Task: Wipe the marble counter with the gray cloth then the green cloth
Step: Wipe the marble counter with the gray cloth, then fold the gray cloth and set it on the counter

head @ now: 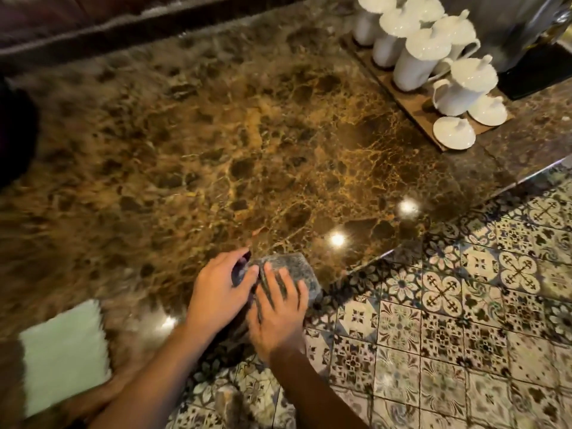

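The brown marble counter (247,144) fills most of the view. A folded gray cloth (294,267) lies at its near edge. My left hand (219,289) grips the cloth's left side, and my right hand (278,311) lies flat on top of it with fingers spread. Both hands cover much of the cloth. A pale green cloth (65,354) rests folded on the counter at the lower left, apart from both hands.
A wooden tray (402,97) with several white lidded porcelain pots (421,57) stands at the back right. A dark appliance (532,78) sits beyond it. Patterned floor tiles (464,335) lie below the counter's front edge. A dark ledge (123,29) borders the far side.
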The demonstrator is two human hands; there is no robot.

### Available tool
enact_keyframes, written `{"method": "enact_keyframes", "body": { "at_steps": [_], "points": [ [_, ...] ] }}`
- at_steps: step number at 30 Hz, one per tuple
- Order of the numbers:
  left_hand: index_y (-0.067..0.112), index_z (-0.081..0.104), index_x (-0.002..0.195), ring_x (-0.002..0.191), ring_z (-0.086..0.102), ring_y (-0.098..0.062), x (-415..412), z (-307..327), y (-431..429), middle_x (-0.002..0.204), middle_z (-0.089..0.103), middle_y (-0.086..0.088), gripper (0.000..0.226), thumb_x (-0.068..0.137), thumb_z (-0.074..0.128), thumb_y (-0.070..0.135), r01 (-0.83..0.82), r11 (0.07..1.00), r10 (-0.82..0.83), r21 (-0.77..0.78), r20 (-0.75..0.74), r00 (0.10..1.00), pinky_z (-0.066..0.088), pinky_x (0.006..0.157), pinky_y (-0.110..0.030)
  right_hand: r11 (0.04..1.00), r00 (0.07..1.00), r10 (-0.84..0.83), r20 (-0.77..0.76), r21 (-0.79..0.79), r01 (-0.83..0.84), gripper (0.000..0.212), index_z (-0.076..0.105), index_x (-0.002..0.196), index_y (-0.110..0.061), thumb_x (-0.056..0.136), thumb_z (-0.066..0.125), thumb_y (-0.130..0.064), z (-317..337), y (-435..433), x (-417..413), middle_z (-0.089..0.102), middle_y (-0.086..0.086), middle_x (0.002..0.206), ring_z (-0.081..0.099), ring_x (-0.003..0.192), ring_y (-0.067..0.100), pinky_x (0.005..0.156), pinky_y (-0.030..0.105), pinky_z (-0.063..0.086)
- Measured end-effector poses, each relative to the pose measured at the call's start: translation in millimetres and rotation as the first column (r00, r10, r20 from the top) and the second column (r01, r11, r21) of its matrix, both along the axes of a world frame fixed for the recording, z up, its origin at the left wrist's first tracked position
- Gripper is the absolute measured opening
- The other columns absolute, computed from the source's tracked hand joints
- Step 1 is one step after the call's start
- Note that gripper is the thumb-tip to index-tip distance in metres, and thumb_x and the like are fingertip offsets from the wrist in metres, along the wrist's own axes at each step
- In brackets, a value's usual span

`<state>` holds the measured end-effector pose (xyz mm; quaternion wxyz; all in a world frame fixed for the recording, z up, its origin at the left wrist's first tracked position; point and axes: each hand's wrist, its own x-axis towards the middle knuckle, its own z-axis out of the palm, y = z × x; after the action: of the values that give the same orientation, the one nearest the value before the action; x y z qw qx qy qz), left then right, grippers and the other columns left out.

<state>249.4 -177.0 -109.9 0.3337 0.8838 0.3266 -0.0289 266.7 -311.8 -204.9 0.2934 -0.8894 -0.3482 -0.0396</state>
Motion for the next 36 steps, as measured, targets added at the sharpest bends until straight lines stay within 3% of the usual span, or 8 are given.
{"method": "enact_keyframes", "body": {
  "at_steps": [6, 11, 15, 19, 24, 29, 31, 36],
  "points": [
    [0.018, 0.077, 0.109, 0.104, 0.069, -0.020, -63.2, 14.3, 30.0, 0.115, 0.074, -0.002, 0.022, 0.089, 0.078, 0.027, -0.371, 0.846, 0.359, -0.383, -0.104, 0.927, 0.054, 0.097, -0.039, 0.990, 0.955, 0.139, -0.260, 0.069, -0.125, 0.052, 0.052, 0.150, -0.019, 0.113, 0.024, -0.044, 32.0, 33.1, -57.1, 0.037, -0.005, 0.164, 0.030, 0.153, 0.012, 0.123, 0.046, 0.019],
    [0.011, 0.079, 0.096, 0.093, 0.071, -0.019, -111.4, 74.3, 59.0, 0.100, 0.076, -0.004, 0.012, 0.091, 0.071, 0.003, -0.254, 0.744, 0.402, -0.618, 0.110, 0.909, 0.053, 0.074, -0.020, 0.943, 0.813, 0.318, -0.488, 0.254, -0.217, 0.067, 0.023, 0.162, -0.033, 0.104, 0.034, -0.065, 85.0, 45.2, -86.9, 0.027, -0.008, 0.169, 0.023, 0.155, 0.007, 0.124, 0.040, 0.024],
    [0.010, 0.080, 0.100, 0.084, 0.067, -0.003, -149.6, 126.0, 89.7, 0.097, 0.076, 0.002, 0.013, 0.094, 0.069, 0.006, -0.095, 0.836, 0.248, -0.540, 0.218, 0.944, 0.050, 0.070, -0.014, 0.906, 0.744, 0.384, -0.546, 0.377, -0.191, 0.064, 0.014, 0.156, -0.044, 0.100, 0.033, -0.070, 144.1, 60.3, -88.4, 0.018, -0.026, 0.164, 0.020, 0.153, -0.004, 0.123, 0.022, 0.022],
    [0.019, 0.081, 0.094, 0.081, 0.065, 0.002, -176.8, 169.1, 119.6, 0.092, 0.074, 0.010, 0.016, 0.093, 0.069, 0.009, 0.044, 0.894, 0.107, -0.447, 0.307, 0.946, 0.047, 0.072, -0.012, 0.877, 0.686, 0.481, -0.546, 0.314, -0.364, 0.060, 0.019, 0.149, -0.051, 0.098, 0.045, -0.034, 189.9, 92.5, -67.5, 0.019, -0.031, 0.159, 0.016, 0.149, -0.015, 0.121, 0.013, 0.014],
    [0.031, 0.080, 0.095, 0.097, 0.066, 0.001, -196.8, 203.2, 159.1, 0.100, 0.074, 0.015, 0.022, 0.091, 0.073, 0.010, 0.171, 0.954, -0.072, -0.246, 0.365, 0.928, 0.044, 0.088, -0.012, 0.726, 0.600, 0.616, -0.509, 0.072, -0.684, 0.053, 0.056, 0.136, -0.035, 0.084, 0.061, -0.025, 233.0, 149.9, -42.2, 0.035, -0.002, 0.160, 0.028, 0.148, 0.008, 0.122, 0.017, 0.015],
    [0.019, 0.080, 0.108, 0.096, 0.065, 0.005, -209.3, 207.1, 200.7, 0.099, 0.073, 0.015, 0.024, 0.089, 0.074, 0.006, 0.051, 0.990, -0.001, -0.132, 0.355, 0.935, 0.044, 0.088, -0.012, 0.633, 0.562, 0.674, -0.479, -0.016, -0.774, 0.021, 0.067, 0.091, -0.042, 0.093, 0.076, -0.023, 250.8, 213.4, -20.8, 0.074, -0.002, 0.119, 0.064, 0.111, 0.007, 0.101, 0.032, 0.047],
    [0.022, 0.077, 0.115, 0.104, 0.066, -0.002, -210.6, 200.9, 223.1, 0.109, 0.074, 0.006, 0.031, 0.087, 0.076, 0.008, -0.022, 0.996, 0.045, -0.082, 0.285, 0.957, 0.047, 0.093, -0.021, 0.620, 0.573, 0.670, -0.472, -0.067, -0.781, 0.013, 0.071, 0.092, -0.036, 0.093, 0.078, -0.024, 252.7, 239.0, -7.4, 0.073, -0.010, 0.095, 0.064, 0.091, 0.003, 0.088, 0.031, 0.050],
    [0.022, 0.075, 0.121, 0.108, 0.061, -0.006, -200.6, 183.4, 274.3, 0.116, 0.069, 0.010, 0.037, 0.086, 0.076, 0.009, -0.167, 0.986, 0.165, 0.027, 0.072, 0.984, 0.039, 0.088, -0.013, 0.559, 0.608, 0.675, -0.418, -0.248, -0.791, 0.014, 0.076, 0.105, -0.021, 0.092, 0.077, -0.026, 251.2, 307.8, 25.7, 0.074, -0.006, 0.103, 0.066, 0.096, 0.012, 0.088, 0.028, 0.051]
  ]
}}
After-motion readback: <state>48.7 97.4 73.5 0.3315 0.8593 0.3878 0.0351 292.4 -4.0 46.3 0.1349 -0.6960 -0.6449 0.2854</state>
